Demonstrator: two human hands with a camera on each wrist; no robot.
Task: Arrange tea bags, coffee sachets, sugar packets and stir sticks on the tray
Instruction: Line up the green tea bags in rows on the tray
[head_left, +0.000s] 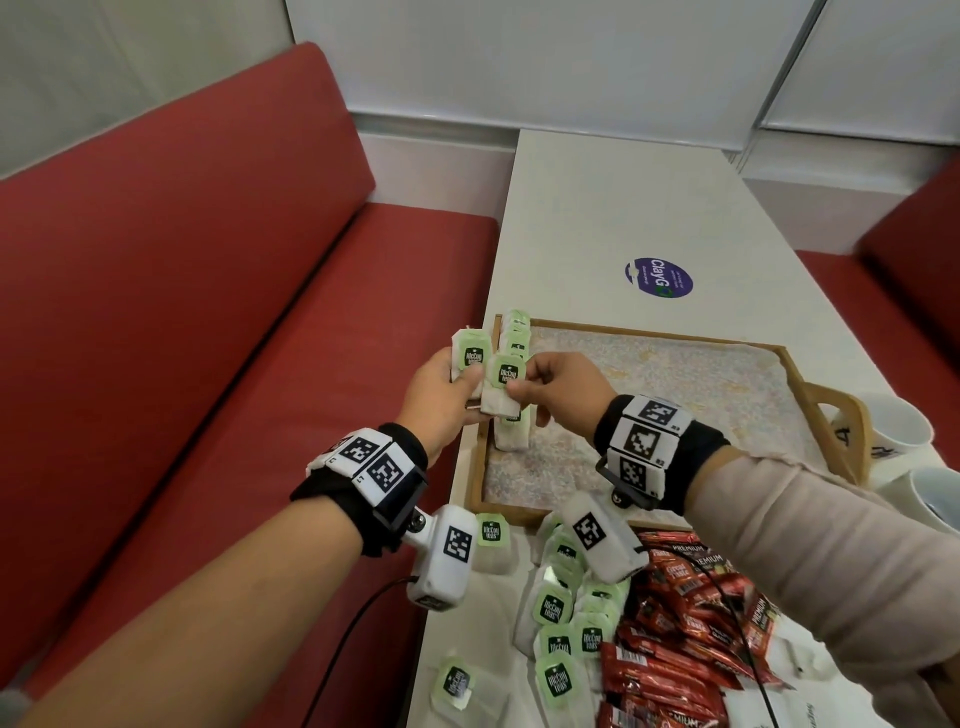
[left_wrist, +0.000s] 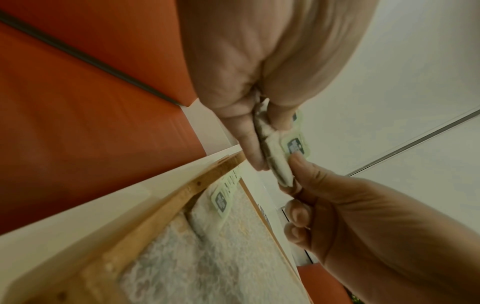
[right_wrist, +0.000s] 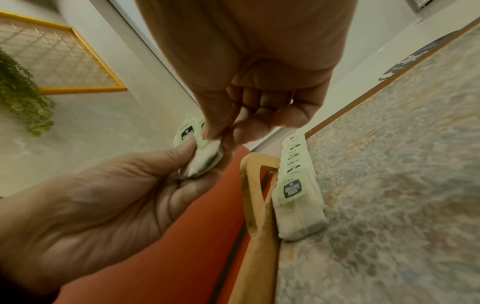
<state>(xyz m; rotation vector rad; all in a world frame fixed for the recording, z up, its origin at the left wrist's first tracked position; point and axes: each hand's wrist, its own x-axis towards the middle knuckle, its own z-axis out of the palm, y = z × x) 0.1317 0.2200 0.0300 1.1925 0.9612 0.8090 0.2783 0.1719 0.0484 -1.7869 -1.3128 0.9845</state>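
My left hand (head_left: 467, 384) holds a few white tea bags with green tags (head_left: 470, 356) above the tray's left rim. My right hand (head_left: 519, 388) pinches the front tea bag (head_left: 503, 387) of that bunch between thumb and forefinger. In the left wrist view both hands meet on the tea bags (left_wrist: 275, 152). The right wrist view shows the pinched tea bag (right_wrist: 206, 159). A row of tea bags (right_wrist: 294, 185) stands along the left side of the wooden tray (head_left: 810, 395), which has a patterned liner. Loose tea bags (head_left: 558, 608) and red coffee sachets (head_left: 685, 618) lie on the near table.
Two white cups (head_left: 896, 428) stand right of the tray's handle. A round purple sticker (head_left: 658, 278) is on the white table beyond the tray. A red bench (head_left: 208, 312) runs along the table's left edge. A black cable (head_left: 343, 639) hangs from my left wrist.
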